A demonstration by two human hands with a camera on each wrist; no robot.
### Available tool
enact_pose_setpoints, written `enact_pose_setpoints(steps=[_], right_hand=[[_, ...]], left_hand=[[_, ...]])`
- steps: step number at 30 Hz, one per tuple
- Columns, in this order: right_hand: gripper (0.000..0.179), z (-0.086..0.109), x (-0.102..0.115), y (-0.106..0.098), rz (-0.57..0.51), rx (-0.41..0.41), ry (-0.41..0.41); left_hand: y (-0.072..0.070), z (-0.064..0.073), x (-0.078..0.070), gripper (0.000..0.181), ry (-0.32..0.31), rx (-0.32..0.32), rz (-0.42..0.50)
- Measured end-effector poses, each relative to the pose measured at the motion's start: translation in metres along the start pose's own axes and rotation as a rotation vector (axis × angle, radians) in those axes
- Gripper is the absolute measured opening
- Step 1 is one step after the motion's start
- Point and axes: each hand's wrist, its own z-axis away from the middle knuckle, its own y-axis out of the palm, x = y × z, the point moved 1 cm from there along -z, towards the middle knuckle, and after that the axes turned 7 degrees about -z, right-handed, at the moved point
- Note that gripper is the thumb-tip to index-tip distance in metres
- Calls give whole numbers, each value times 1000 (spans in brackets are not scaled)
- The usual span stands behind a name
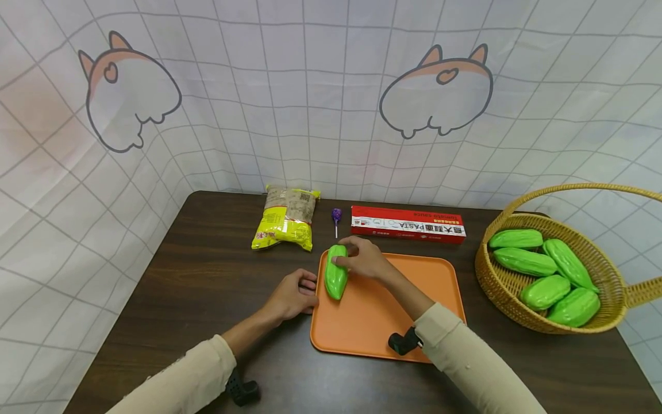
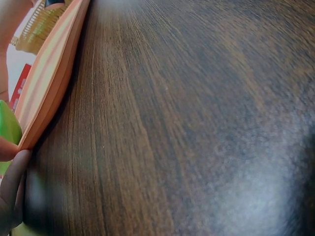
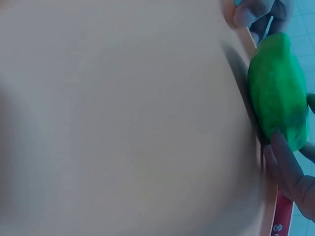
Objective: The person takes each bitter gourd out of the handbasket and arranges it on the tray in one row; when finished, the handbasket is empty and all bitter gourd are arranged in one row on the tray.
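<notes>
My right hand (image 1: 368, 260) holds a glossy green bitter melon (image 1: 335, 283) by its far end, thumb on one side and fingers on the other. The melon lies lengthwise over the left part of an orange tray (image 1: 372, 328). In the right wrist view, the melon (image 3: 278, 88) is close above or on the tray's surface; whether it touches cannot be told. At the tray's left edge, my left hand (image 1: 291, 296) pinches the rim. The left wrist view shows thumb and finger meeting at the tray's rim (image 2: 51, 93).
A wicker basket (image 1: 488, 276) with several green melons (image 1: 524, 261) stands at the right, its handle arching up. Behind the tray lie a red pasta box (image 1: 408, 224), a purple lollipop (image 1: 337, 215) and a yellow packet (image 1: 287, 218). A patterned curtain (image 1: 320, 115) hangs behind the dark table (image 1: 207, 259).
</notes>
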Motion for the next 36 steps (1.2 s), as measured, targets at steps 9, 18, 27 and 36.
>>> enact_pose_setpoints(steps=[9,18,27,36], right_hand=[[57,1,0,0,-54,40,0],[56,3,1,-1,-62,23,11],[58,7,-2,-4,-118,41,21],[59,19,-8,-22,-133,12,-16]], left_hand=[[0,0,0,49,6,-4,-12],[-1,-1,-2,49,10,-4,-17],[-1,0,0,50,5,0,-15],[0,1,0,50,18,-5,-20]])
